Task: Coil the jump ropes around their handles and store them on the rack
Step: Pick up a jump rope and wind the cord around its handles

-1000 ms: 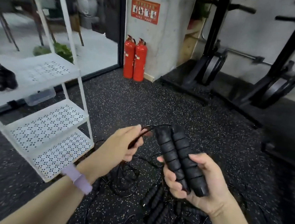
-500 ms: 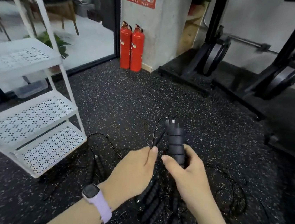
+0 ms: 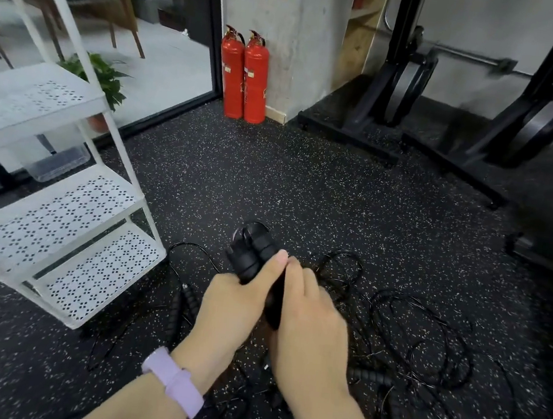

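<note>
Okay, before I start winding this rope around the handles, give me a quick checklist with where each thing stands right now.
1. Both handles together in one bundle: ok, gripped side by side.
2. Left hand holding the bundle: ok, thumb pressed along it.
3. Right hand pinching the cord: cannot tell, its fingers hide it.
4. Cord free of the loose ropes on the floor: cannot tell, they tangle.
5. Space on the white rack: ok, both lower shelves are bare.

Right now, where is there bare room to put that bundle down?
The white rack's shelves in view look bare. So does the floor between the fire extinguishers and the hands. Loose ropes crowd the floor right of and below the hands.
</note>
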Demonstrator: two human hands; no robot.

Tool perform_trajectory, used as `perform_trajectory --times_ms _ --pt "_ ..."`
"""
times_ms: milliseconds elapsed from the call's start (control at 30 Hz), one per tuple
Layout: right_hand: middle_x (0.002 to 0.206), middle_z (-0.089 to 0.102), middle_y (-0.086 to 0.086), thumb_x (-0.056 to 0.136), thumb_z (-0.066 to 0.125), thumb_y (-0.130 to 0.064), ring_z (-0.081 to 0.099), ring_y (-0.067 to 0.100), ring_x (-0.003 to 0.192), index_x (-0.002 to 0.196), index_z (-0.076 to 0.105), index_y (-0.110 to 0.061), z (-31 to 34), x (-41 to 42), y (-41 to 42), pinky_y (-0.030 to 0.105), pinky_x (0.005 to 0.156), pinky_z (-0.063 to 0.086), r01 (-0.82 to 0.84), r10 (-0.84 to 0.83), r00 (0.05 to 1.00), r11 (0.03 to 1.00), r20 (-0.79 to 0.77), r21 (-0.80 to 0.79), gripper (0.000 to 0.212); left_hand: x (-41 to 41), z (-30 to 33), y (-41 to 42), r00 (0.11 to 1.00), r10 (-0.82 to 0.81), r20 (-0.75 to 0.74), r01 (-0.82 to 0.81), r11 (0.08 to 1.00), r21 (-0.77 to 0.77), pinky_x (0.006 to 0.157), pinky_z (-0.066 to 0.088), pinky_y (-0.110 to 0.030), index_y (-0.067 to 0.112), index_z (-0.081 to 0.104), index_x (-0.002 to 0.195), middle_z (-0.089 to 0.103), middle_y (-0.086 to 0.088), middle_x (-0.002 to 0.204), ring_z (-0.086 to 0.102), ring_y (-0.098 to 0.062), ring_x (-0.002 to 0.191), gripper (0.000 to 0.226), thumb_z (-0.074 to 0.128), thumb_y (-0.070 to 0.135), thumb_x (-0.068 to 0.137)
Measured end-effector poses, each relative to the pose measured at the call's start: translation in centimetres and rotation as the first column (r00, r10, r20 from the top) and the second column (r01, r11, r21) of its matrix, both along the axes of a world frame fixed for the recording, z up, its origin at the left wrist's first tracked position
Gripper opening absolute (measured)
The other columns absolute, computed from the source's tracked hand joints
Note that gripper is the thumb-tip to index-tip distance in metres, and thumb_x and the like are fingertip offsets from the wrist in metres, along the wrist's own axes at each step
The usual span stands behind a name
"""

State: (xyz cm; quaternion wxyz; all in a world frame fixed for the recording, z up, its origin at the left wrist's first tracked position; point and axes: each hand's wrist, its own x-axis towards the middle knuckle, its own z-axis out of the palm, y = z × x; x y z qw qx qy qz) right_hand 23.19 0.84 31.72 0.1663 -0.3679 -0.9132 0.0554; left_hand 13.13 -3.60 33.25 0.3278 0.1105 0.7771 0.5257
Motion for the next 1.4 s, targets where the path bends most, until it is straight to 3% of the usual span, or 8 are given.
perform_trajectory --times_ms 100,200,367,500,800,1133,1300,1400 --pt "0.136 0.050 -0.012 0.086 0.074 -0.041 0.058 0.015 0.115 0.159 0.022 -0.026 0.0 0.0 -0.2 0.033 0.091 0.052 -0.120 0.102 0.992 0.954 -0.078 -0.273 0.091 -0.5 0.0 -0.3 0.993 0.058 0.099 -0.067 0.994 0.087 0.037 0.033 -0.014 0.023 0.065 0.043 0.055 0.004 0.044 0.050 -0.006 0.036 0.051 0.079 0.059 0.076" --pt "0.124 0.064 -0.027 0.078 0.076 -0.050 0.063 0.000 0.111 0.142 0.041 -0.054 0.5 0.9 0.9 0.018 0.088 0.051 -0.274 0.032 0.934 0.701 -0.355 -0.658 0.072 -1.2 0.2 -0.7 0.996 -0.007 0.093 -0.004 0.993 0.120 0.050 0.044 -0.019 0.020 0.075 0.059 0.067 -0.002 0.057 0.060 -0.009 0.051 0.043 0.080 0.060 0.074" --pt "0.111 0.074 0.021 0.087 0.058 -0.073 0.072 0.037 0.094 0.122 0.071 -0.008 2.0 1.7 2.2 0.041 0.080 0.060 -0.507 -0.404 0.830 -0.257 -0.385 -0.823 0.075 -1.4 1.3 -1.1 0.951 -0.293 0.099 0.256 0.925 0.280 0.047 0.051 -0.035 0.023 0.078 0.077 0.073 -0.008 0.068 0.063 -0.030 0.051 0.053 0.073 0.074 0.065" --pt "0.085 0.066 0.015 0.082 0.068 -0.074 0.061 0.025 0.066 0.109 0.075 -0.006 2.3 1.3 2.5 0.033 0.063 0.052 -0.508 -0.316 0.861 -0.516 -0.398 -0.690 0.074 -1.9 1.8 -1.7 0.908 -0.415 0.056 0.359 0.840 0.407 0.044 0.045 -0.025 0.021 0.075 0.082 0.070 -0.008 0.067 0.058 -0.020 0.046 0.049 0.069 0.068 0.073" --pt "0.067 0.062 0.004 0.057 0.091 -0.064 0.067 0.021 0.060 0.085 0.075 -0.015 2.3 0.7 2.8 0.026 0.048 0.051 -0.543 -0.269 0.831 -0.198 -0.487 -0.816 0.059 -4.0 1.9 -2.5 0.819 -0.519 -0.245 0.571 0.781 0.255 0.049 0.035 -0.007 0.043 0.070 0.073 0.053 0.022 0.048 0.048 0.007 0.045 0.035 0.050 0.064 0.091" --pt "0.053 0.057 -0.011 0.051 0.077 -0.075 0.051 0.005 0.047 0.067 0.055 -0.025 1.5 -0.1 0.7 0.021 0.045 0.038 0.025 -0.221 0.938 0.811 -0.267 -0.584 0.057 -3.4 0.7 -2.1 0.946 -0.314 -0.087 0.316 0.949 0.016 0.039 0.032 -0.017 0.025 0.064 0.059 0.045 0.011 0.041 0.043 -0.006 0.037 0.054 0.059 0.071 0.086" --pt "0.056 0.054 -0.010 0.049 0.055 -0.095 0.051 0.005 0.053 0.075 0.038 -0.028 1.5 -1.0 -0.2 0.033 0.049 0.039 0.182 -0.229 0.970 0.903 -0.078 -0.389 0.073 -4.1 0.6 -2.3 0.937 -0.317 -0.144 0.332 0.938 0.094 0.067 0.053 -0.037 0.022 0.077 0.078 0.075 -0.005 0.071 0.071 -0.018 0.067 0.038 0.065 0.055 0.092" --pt "0.070 0.070 -0.013 0.057 0.070 -0.089 0.066 0.007 0.062 0.084 0.063 -0.020 1.7 0.1 1.5 0.041 0.064 0.058 -0.064 -0.245 0.935 0.596 -0.257 -0.800 0.074 -4.6 0.7 -2.5 0.886 -0.405 -0.226 0.434 0.896 0.097 0.077 0.053 -0.044 0.018 0.077 0.088 0.075 -0.016 0.086 0.065 -0.015 0.071 0.041 0.064 0.057 0.092"
